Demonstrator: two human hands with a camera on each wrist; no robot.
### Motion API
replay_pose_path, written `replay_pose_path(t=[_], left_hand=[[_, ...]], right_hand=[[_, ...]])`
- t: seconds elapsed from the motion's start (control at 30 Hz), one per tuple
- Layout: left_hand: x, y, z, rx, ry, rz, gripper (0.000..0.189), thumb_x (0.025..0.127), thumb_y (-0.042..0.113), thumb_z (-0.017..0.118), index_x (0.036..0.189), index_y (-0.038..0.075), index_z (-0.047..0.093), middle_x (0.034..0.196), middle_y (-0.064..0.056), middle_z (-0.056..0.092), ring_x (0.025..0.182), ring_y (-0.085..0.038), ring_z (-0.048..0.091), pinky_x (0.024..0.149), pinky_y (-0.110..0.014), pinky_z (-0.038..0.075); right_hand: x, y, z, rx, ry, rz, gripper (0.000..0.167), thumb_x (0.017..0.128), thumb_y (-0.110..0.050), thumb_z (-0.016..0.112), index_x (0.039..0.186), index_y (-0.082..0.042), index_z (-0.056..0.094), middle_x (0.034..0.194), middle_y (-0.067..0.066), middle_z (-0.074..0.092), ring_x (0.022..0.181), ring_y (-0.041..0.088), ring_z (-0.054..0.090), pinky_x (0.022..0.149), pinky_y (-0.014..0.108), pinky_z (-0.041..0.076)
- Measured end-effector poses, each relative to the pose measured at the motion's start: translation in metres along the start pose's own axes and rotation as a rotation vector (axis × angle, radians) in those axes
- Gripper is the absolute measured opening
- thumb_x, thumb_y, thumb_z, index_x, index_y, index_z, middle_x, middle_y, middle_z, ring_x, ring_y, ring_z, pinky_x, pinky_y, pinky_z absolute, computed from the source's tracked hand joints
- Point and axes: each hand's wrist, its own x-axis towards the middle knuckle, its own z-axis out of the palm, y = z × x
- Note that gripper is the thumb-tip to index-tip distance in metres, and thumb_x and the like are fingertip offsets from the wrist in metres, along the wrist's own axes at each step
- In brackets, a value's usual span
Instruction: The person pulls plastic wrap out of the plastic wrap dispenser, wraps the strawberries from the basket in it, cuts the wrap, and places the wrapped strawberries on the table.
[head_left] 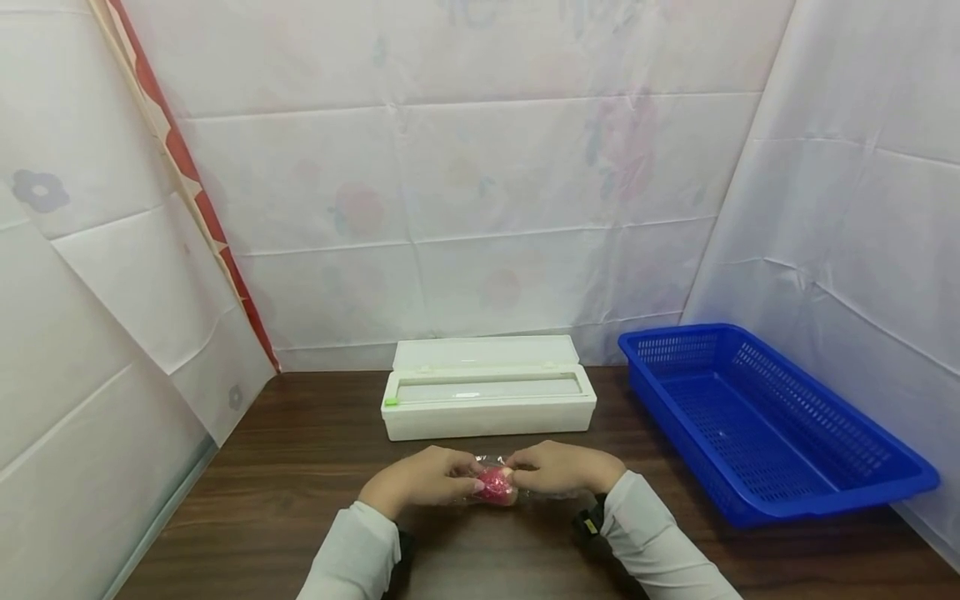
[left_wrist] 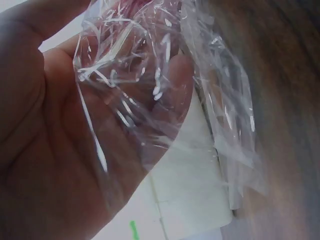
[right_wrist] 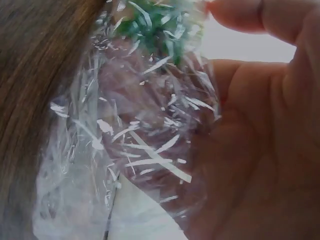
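Between both hands is a small pinkish-red item (head_left: pixel 496 485) in crinkled clear plastic wrap; a green part (right_wrist: pixel 157 25) shows through the film in the right wrist view, and its exact kind I cannot tell. My left hand (head_left: pixel 427 482) grips its left end, fingers on the far side and thumb nearer me. On the opposite end, my right hand (head_left: pixel 566 467) pinches the wrap with fingers and thumb. Loose clear film (left_wrist: pixel 225 110) hangs past the left palm, and more film (right_wrist: pixel 75 165) spreads beside the right fingers. Just beyond the hands stands a white cling film dispenser (head_left: pixel 491 419), its lid raised.
A green slider (head_left: pixel 391 402) sits at the dispenser's left front corner. To the right is a blue perforated basket (head_left: pixel 675 425) on the dark wooden table (head_left: pixel 300 467). White patterned sheets (head_left: pixel 480 183) line the back and both sides.
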Motion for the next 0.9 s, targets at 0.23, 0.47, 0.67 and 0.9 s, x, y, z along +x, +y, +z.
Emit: replay_pose_path(t=[0.23, 0.47, 0.67, 0.9], left_hand=[[-0.001, -0.005, 0.001, -0.011, -0.015, -0.049, 0.031, 0.101, 0.037, 0.061, 0.121, 0.016, 0.073, 0.113, 0.004, 0.070, 0.098, -0.010, 0.062, 0.089, -0.042, 0.053], [0.004, -0.007, 0.003, -0.002, -0.006, -0.004, 0.032, 0.105, 0.036, 0.053, 0.115, 0.013, 0.072, 0.079, 0.005, 0.066, 0.066, -0.005, 0.058, 0.067, -0.029, 0.052], [0.005, -0.010, 0.004, 0.006, 0.007, -0.022, 0.032, 0.105, 0.037, 0.052, 0.109, 0.013, 0.073, 0.073, 0.007, 0.062, 0.060, -0.004, 0.054, 0.064, -0.029, 0.051], [0.002, -0.016, 0.002, 0.064, 0.036, -0.038, 0.035, 0.105, 0.037, 0.051, 0.114, 0.013, 0.074, 0.094, 0.007, 0.068, 0.089, -0.011, 0.063, 0.086, -0.043, 0.055]], right_hand=[[0.001, 0.002, 0.001, 0.014, 0.031, -0.003, 0.033, 0.102, -0.039, 0.055, 0.120, -0.015, 0.070, 0.106, -0.009, 0.068, 0.094, 0.004, 0.062, 0.084, 0.030, 0.053], [0.003, -0.001, -0.001, -0.062, 0.222, -0.237, 0.014, 0.096, -0.010, 0.066, 0.108, -0.015, 0.070, 0.106, -0.006, 0.068, 0.097, 0.008, 0.063, 0.085, 0.026, 0.053], [0.001, -0.009, -0.002, -0.082, 0.224, -0.184, 0.014, 0.088, -0.013, 0.074, 0.100, -0.018, 0.072, 0.101, -0.010, 0.064, 0.093, 0.008, 0.062, 0.082, 0.025, 0.052], [0.002, -0.014, 0.001, -0.141, 0.219, -0.109, 0.026, 0.081, -0.026, 0.084, 0.100, -0.019, 0.067, 0.098, -0.011, 0.060, 0.089, 0.007, 0.057, 0.080, 0.027, 0.050]])
